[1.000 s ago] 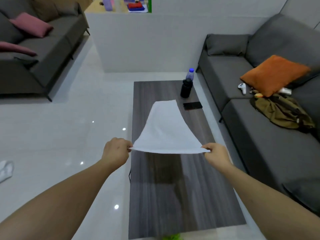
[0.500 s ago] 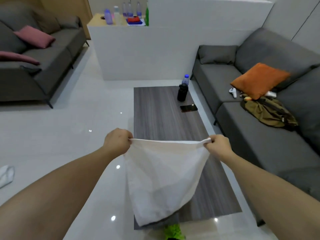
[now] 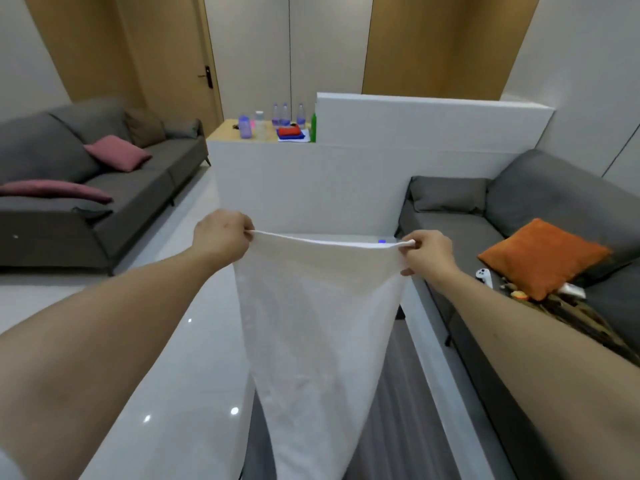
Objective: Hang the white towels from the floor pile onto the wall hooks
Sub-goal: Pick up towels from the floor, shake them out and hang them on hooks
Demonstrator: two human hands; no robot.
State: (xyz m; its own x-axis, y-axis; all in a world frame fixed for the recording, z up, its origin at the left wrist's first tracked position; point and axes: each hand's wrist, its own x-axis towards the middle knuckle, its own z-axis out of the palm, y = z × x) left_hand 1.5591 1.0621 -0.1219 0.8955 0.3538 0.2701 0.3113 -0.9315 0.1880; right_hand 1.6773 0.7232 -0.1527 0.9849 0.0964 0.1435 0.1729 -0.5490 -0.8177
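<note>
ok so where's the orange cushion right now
In the head view the orange cushion lies at the right on the grey sofa, beyond the right hand, beside a white controller.

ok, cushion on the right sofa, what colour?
Orange, plain; the cushion on the grey sofa shows clearly in the head view.

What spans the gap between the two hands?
In the head view, the towel's top edge runs taut from the left hand to the right hand; each pinches a corner, and the rest hangs below.
</note>
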